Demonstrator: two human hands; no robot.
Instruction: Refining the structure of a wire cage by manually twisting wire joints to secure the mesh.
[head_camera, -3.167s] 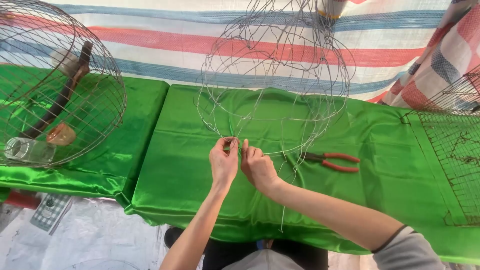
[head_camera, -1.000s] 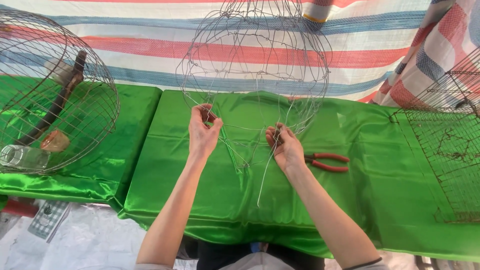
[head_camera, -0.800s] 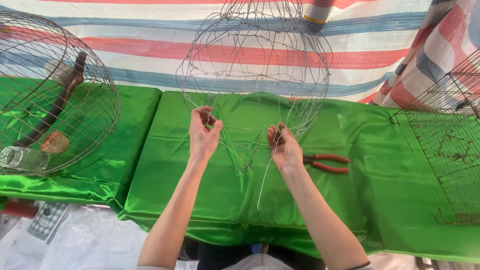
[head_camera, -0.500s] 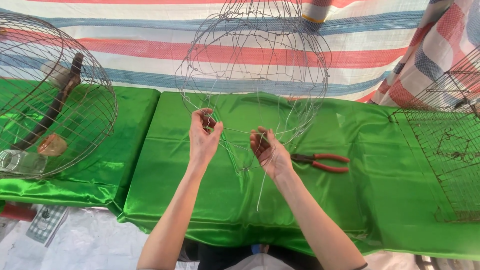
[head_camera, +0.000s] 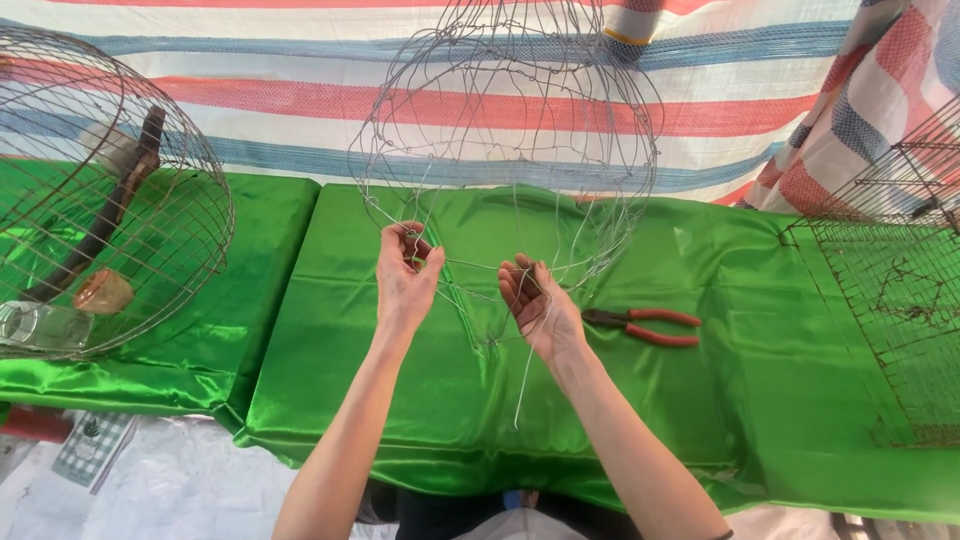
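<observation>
The wire frame (head_camera: 505, 130) stands on the green bench (head_camera: 700, 400), just behind both hands. The left hand (head_camera: 405, 280) pinches its lower wire; the right hand (head_camera: 535, 305) curls around a strand, beside the pliers (head_camera: 640, 325).

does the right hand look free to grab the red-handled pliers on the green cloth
Probably yes. The red-handled pliers lie in the open on the green satin cloth, just beside the right hand with nothing between them, though that hand is busy with the thin wire.
</observation>
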